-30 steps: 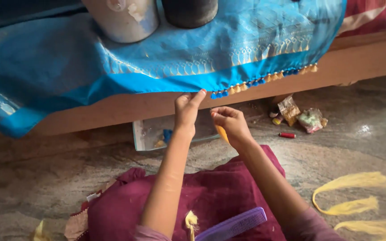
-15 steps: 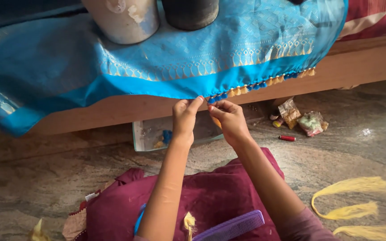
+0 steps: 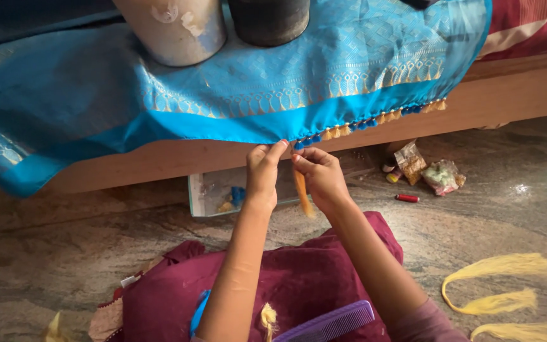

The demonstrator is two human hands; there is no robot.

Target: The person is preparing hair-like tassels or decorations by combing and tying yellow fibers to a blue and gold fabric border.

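Observation:
A bright blue woven cloth (image 3: 273, 82) hangs over a wooden ledge, its lower hem trimmed with small blue and orange tassels (image 3: 365, 125). My left hand (image 3: 262, 171) pinches the hem just left of where the tassel row ends. My right hand (image 3: 321, 174) is close beside it, fingers closed on a strand of orange thread (image 3: 301, 192) that hangs down between both hands. A maroon cloth (image 3: 299, 278) covers my lap, with a purple comb (image 3: 333, 323) and a small yellow tuft lying on it.
Two heavy cylinders, one pale (image 3: 172, 28) and one dark (image 3: 268, 19), stand on the blue cloth. A clear box (image 3: 220, 193) with thread sits under the ledge. Small packets (image 3: 425, 171), a red spool (image 3: 406, 198) and yellow thread bundles (image 3: 495, 285) lie on the stone floor.
Both hands have come closer together at the hem. The right hand rose to meet the left at the end of the tassel row.

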